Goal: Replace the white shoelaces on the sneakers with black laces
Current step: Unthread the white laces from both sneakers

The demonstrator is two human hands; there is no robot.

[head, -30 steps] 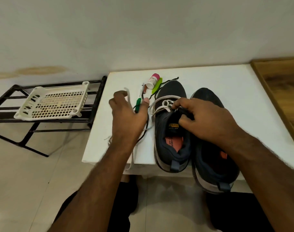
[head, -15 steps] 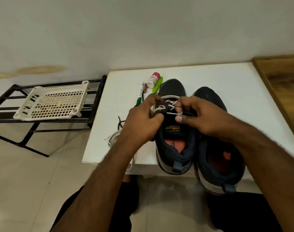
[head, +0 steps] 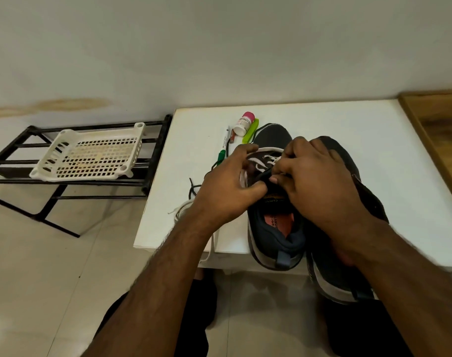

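White lace (head: 267, 157) threaded across upper eyelets of left sneaker (head: 275, 228), dark fabric, heel overhanging near edge of white table (head: 348, 130). Left hand (head: 228, 186) at 9 o'clock of lacing, fingers curled, thumb and fingertips pinching white lace at eyelet row. Right hand (head: 320, 181) at 3 o'clock of lacing, fingers curled over tongue, pinching lace or tongue edge; which of the two, cannot tell. Right sneaker (head: 345, 274) touching left sneaker at 3 o'clock, largely covered by right forearm. Black lace (head: 194, 188) loose on table at 9 o'clock of left sneaker; loose white lace (head: 181, 211) just beside it at 7 o'clock, one end hanging over table edge. Green-capped marker (head: 223, 148), small pink-capped bottle (head: 242, 123) and lime-green strip (head: 250, 131) at 11 o'clock, near toe. White plastic basket (head: 91, 155) on black metal rack (head: 19, 176) at 9 o'clock, well apart from table.
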